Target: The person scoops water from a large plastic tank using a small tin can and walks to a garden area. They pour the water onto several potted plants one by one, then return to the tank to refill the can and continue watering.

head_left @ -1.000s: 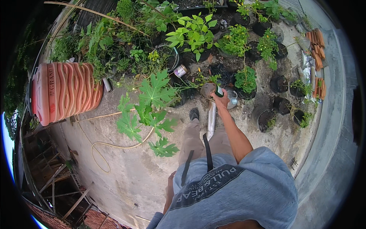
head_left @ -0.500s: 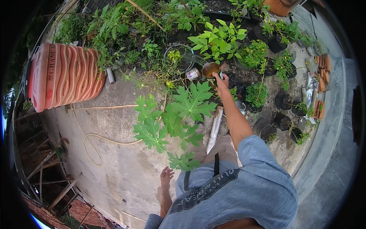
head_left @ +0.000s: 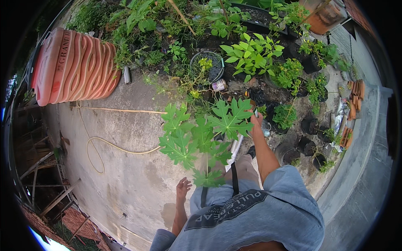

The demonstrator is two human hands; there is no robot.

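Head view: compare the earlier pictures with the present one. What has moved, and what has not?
The right hand with its small cup has drawn back behind the big-leafed plant; the left hand has come into sight, empty. The orange ribbed tank and hose lie unchanged.

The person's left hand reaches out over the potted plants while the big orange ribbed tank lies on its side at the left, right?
Not quite: the head view shows the right hand reaching out over the black potted plants; the left hand hangs free beside the leg. The big orange ribbed plastic tank does lie on its side at the left.
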